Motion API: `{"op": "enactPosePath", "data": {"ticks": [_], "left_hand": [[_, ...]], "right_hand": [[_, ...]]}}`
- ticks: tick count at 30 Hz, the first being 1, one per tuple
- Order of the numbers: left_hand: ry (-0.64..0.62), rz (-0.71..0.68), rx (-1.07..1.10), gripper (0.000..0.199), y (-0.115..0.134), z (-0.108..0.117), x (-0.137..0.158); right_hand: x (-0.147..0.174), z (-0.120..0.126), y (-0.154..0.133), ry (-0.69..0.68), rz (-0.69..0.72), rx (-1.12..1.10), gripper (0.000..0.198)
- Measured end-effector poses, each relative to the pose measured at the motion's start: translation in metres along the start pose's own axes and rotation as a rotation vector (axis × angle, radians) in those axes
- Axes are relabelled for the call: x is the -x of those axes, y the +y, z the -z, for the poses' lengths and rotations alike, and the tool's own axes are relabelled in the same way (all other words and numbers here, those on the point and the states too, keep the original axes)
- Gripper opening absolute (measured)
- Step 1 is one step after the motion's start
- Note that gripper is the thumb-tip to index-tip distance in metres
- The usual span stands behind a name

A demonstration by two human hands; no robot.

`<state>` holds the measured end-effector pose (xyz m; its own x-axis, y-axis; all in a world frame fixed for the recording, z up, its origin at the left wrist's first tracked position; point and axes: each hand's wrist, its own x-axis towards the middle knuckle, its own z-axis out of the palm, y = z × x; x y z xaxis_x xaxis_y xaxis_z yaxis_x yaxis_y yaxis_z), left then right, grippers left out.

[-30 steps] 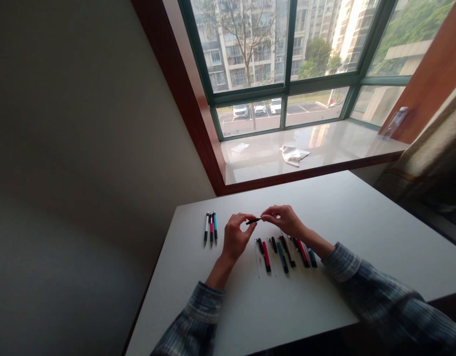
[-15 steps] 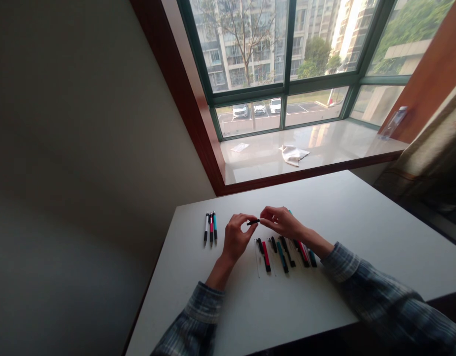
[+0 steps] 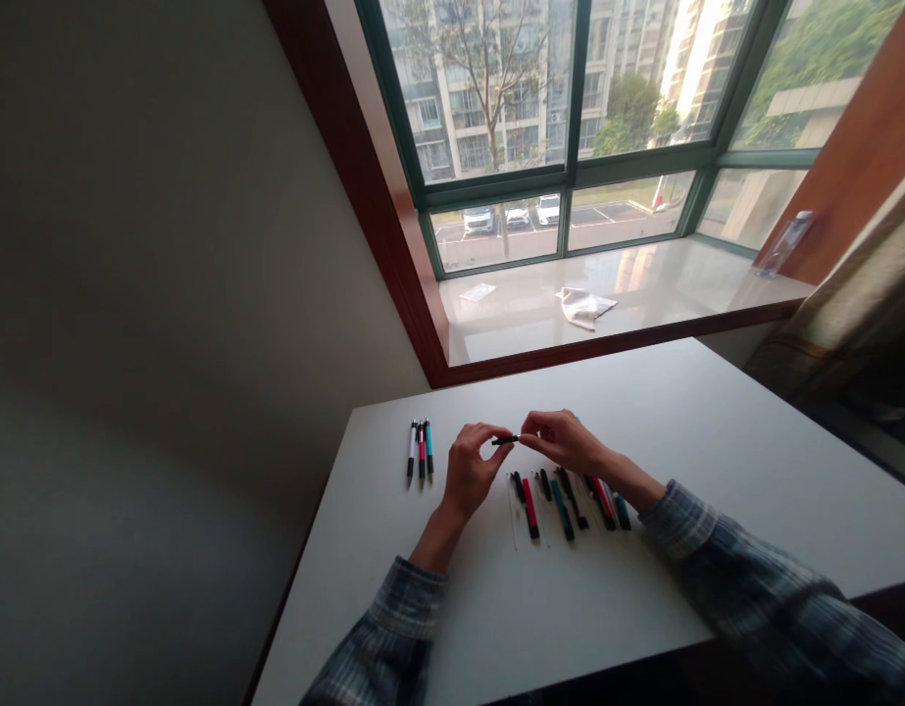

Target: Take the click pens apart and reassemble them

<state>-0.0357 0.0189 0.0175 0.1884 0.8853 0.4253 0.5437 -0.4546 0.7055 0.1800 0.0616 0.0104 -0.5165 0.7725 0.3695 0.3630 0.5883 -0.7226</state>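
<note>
My left hand (image 3: pixel 473 469) pinches a short black pen part (image 3: pixel 503 440) between thumb and forefinger, held level above the table. My right hand (image 3: pixel 559 437) is closed in a pinch against the part's right end, where a small pale bit shows; what these fingertips grip is too small to make out. Below the hands lies a row of taken-apart pens: a red barrel (image 3: pixel 530 510), a teal barrel (image 3: pixel 563 510), black clip pieces (image 3: pixel 544 484) and thin clear refills (image 3: pixel 514 515). More red and teal barrels (image 3: pixel 600 502) lie under my right wrist, partly hidden.
Three whole pens (image 3: pixel 421 453), white, red and blue, lie side by side left of my hands on the white table (image 3: pixel 570 608). Behind it, the window sill (image 3: pixel 511 328) holds a crumpled cloth (image 3: pixel 585 307), a small wrapper (image 3: pixel 478 292) and a clear bottle (image 3: pixel 786 245).
Both hands keep nearly the same pose around the black pen part. The gap at its right end looks slightly smaller, and the whole view has shifted a little.
</note>
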Motion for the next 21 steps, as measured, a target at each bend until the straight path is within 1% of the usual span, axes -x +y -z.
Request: {"op": "enactPosePath", "data": {"ticks": [3,7,10,12,15,17,19,21], "left_hand": [[0.015,0.034,0.053,0.012,-0.001,0.0,-0.001],[0.049,0.152,0.268,0.024,-0.002,-0.002,-0.003],[0.012,0.206,0.436,0.03,-0.003,-0.004,-0.005],[-0.013,0.23,0.516,0.032,-0.003,-0.004,-0.005],[-0.025,0.277,0.559,0.033,-0.002,-0.004,-0.004],[-0.016,0.31,0.558,0.033,-0.003,-0.004,-0.003],[0.0,0.339,0.562,0.034,-0.006,-0.005,-0.002],[0.009,0.362,0.569,0.035,-0.008,-0.006,-0.002]], "right_hand": [[0.0,0.0,0.0,0.001,-0.002,0.026,0.03],[0.0,-0.006,-0.002,-0.016,0.017,-0.005,0.029],[0.001,-0.012,-0.006,-0.038,0.026,-0.045,0.031],[0.0,-0.009,-0.006,-0.066,0.035,-0.049,0.03],[-0.001,0.012,0.001,-0.073,0.067,-0.006,0.026],[-0.001,0.033,0.01,-0.056,0.063,0.045,0.031],[0.001,0.054,0.021,-0.097,0.015,0.111,0.048],[0.005,0.068,0.031,-0.192,-0.045,0.169,0.065]]}}
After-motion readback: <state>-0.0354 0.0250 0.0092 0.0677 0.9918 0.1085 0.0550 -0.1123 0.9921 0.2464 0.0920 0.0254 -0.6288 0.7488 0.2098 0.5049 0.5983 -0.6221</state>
